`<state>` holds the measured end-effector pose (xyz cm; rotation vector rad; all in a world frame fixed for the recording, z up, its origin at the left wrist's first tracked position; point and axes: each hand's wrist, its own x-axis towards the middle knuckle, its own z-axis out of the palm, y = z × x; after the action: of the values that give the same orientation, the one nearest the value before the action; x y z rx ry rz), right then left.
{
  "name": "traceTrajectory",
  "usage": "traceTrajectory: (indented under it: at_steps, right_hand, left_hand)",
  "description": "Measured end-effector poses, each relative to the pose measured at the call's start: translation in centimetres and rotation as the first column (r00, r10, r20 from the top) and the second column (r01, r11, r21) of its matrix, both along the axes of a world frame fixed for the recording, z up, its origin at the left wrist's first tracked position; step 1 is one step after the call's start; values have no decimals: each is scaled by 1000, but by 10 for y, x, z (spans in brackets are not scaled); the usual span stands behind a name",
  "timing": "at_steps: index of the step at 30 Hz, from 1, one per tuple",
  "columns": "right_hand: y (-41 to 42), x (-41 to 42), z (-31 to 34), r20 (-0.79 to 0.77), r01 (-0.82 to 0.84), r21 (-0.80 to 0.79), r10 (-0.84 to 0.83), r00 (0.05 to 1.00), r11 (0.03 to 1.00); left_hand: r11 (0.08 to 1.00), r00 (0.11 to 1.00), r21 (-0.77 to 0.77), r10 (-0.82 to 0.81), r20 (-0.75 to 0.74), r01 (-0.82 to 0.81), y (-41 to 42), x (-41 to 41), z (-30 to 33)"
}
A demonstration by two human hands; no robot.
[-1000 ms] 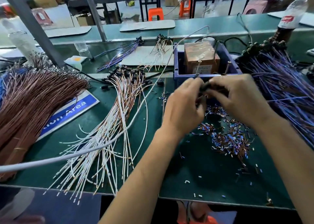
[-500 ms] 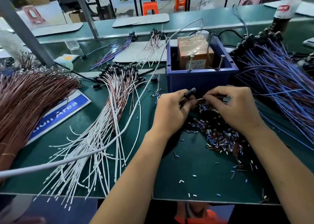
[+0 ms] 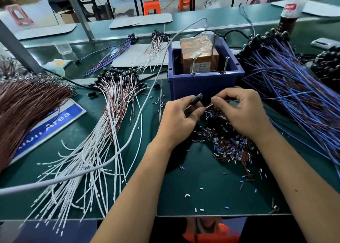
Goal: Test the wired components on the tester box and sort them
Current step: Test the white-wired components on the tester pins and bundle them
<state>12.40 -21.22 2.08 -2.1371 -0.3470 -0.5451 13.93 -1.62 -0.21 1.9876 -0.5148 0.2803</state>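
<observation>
Component under handling: a small black cylindrical component (image 3: 196, 99) with thin leads, located just in front of the blue tester box (image 3: 204, 87), above the green counter (image 3: 211, 193). Its rounded tip points up and to the right.

Left hand (image 3: 179, 122): fingers curled around the black body of the component, thumb on top, forearm entering from the lower edge. Right hand (image 3: 244, 112): thumb and forefinger pinch the thin lead (image 3: 209, 106) that runs out of the component; remaining fingers are curled. The two hands are nearly touching.

Surroundings, left to right: a thick bundle of brown wires (image 3: 24, 106) lies over a blue sign (image 3: 55, 125); beside it a fanned bundle of white wires (image 3: 88, 160) with black heads at the far end; a grey cable (image 3: 128, 137) crosses this bundle and arcs up toward the box. The box holds an orange unit (image 3: 197, 53) wrapped in clear film, with two screws standing at its near wall. A heap of cut sleeve pieces (image 3: 230, 145) lies beneath the right hand. Blue wires (image 3: 294, 95) spread to the right, just beside the box. A bottle (image 3: 292, 5) stands behind them.
</observation>
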Motion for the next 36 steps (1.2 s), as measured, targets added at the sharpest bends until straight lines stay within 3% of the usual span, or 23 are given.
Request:
traceTrajectory:
  at_steps: [6,10,14,18,21,23,25,27,30,33,36]
  right_hand:
    - [0,0,2,9,14,47,-15,1000,999]
    - [-4,1,1,-82,-29,77,35,996,997]
    - [-21,5,7,-80,81,206,-65,995,975]
    - [-20,-1,6,154,146,73,-156,976,987]
    - [-8,-3,4,443,272,-13,-239,864,962]
    - [-3,-5,4,519,255,1,-219,826,967]
    - [5,-9,2,438,150,4,-137,889,989]
    - [15,-12,-2,180,51,116,-72,981,992]
    - [23,-6,-4,-101,60,477,-13,995,877]
    - [13,-2,2,-161,129,791,0,987,598]
    - [0,-1,7,-174,167,900,-21,985,402]
  left_hand:
    - [998,998,-49,-39,-57,36,-2,-2,3]
    - [998,994,-48,-49,-93,45,-1,-3,4]
    - [996,987,-82,-38,-154,26,5,-3,3]
    - [979,990,-201,12,-142,-41,9,-3,6]
    - [977,992,-211,6,-125,-32,7,-4,6]
    - [972,993,-231,9,-117,-36,6,-5,5]
    - [957,993,-289,2,-115,-36,4,-6,6]
    - [934,991,-357,-32,-128,-16,3,-7,8]
    - [909,975,-415,-123,-183,37,3,-9,10]
    - [900,954,-427,-199,-226,87,1,-9,10]
    - [904,953,-419,-195,-232,83,1,-10,10]
